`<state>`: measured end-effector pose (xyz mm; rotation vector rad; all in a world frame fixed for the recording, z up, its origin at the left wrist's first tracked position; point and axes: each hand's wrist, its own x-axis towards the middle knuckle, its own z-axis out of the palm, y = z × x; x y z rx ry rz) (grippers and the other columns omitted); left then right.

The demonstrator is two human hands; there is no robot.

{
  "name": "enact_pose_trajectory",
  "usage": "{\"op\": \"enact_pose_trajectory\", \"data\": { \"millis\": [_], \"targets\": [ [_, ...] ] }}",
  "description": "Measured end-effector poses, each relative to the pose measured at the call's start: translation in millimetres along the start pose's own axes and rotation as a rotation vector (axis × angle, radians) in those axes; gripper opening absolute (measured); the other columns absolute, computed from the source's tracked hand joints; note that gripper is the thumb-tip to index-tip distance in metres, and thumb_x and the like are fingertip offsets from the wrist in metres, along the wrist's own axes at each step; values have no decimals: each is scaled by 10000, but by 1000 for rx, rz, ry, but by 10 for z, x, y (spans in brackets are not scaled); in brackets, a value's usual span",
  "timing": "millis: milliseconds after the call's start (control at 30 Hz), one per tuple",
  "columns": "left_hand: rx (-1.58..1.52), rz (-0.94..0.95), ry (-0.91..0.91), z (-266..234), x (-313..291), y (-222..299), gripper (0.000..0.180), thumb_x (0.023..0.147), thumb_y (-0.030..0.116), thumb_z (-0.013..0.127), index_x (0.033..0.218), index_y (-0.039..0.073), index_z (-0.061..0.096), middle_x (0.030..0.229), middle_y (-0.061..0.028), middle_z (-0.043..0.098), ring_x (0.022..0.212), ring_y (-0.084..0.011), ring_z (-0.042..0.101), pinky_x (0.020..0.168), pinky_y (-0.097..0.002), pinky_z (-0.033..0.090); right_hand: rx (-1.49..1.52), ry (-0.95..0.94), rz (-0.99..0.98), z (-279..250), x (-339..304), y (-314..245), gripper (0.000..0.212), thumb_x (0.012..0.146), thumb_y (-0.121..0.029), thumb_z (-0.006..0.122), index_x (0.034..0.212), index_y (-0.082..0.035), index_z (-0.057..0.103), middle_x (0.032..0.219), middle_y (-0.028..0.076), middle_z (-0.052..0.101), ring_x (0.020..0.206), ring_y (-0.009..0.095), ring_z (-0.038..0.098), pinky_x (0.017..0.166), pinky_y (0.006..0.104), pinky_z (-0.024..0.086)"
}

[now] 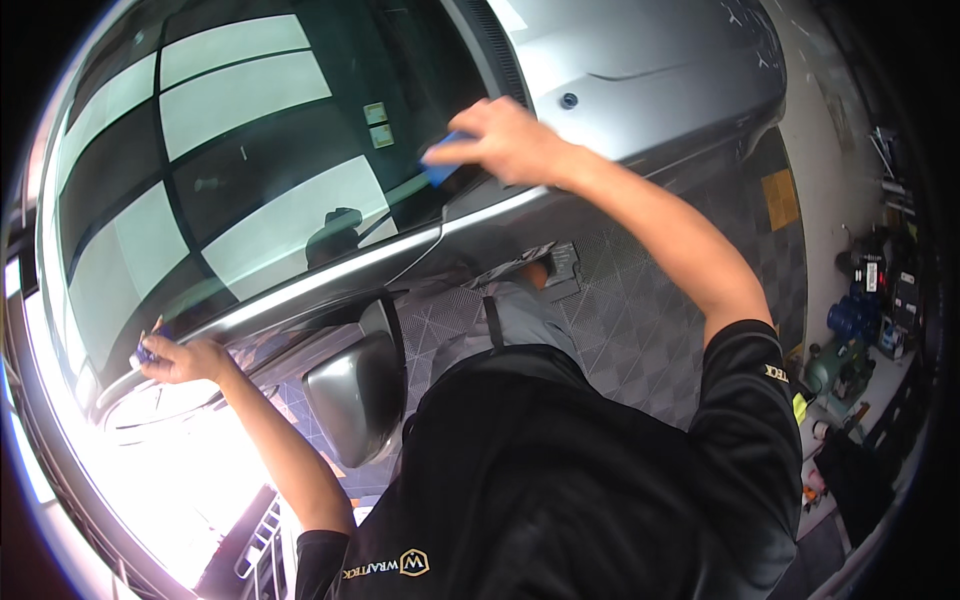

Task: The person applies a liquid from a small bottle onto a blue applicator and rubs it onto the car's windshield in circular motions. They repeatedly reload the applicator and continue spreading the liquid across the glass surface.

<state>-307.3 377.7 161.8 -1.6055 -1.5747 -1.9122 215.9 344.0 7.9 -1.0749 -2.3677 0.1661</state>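
Note:
A grey car's dark windshield (290, 200) spreads before me, with bright panels reflected in it. At its lower corner beside the hood, my right hand (515, 140) is closed around a flat blue squeegee (437, 172), slightly blurred, which is at the glass. My left hand (185, 360) is far to the left, by the upper end of the windshield's near edge. Its fingers are closed on a small bluish item that I cannot make out. Two small stickers (377, 124) are on the glass left of the squeegee.
The silver hood (640, 60) bears a small dark round piece (569, 101). A side mirror (350, 400) juts out close to my body. Grey patterned tiles (640, 310) cover the floor. Along the right wall, a bench (890, 390) holds tools and a green tank (826, 368).

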Motion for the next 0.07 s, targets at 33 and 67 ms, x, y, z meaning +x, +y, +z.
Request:
{"op": "enact_pose_trajectory", "data": {
  "millis": [33, 67],
  "targets": [
    [-24, -5, 24, 25, 6, 19, 313, 1116, 269, 619, 1103, -33, 538, 995, -176, 732, 857, -223, 688, 825, -343, 605, 62, -20, -49, 104, 42, -155, 682, 853, -32, 710, 1435, -387, 681, 1260, 117, 676, 1107, 309, 665, 972, 433, 532],
    [-31, -2, 13, 85, -2, 20, 313, 1116, 269, 619, 1103, -33, 538, 995, -176, 732, 857, -223, 688, 825, -343, 605, 62, -16, -36, 87, 4, -147, 682, 853, -32, 710, 1435, -387, 681, 1260, 117, 676, 1107, 309, 665, 972, 433, 532]
  ]
}}
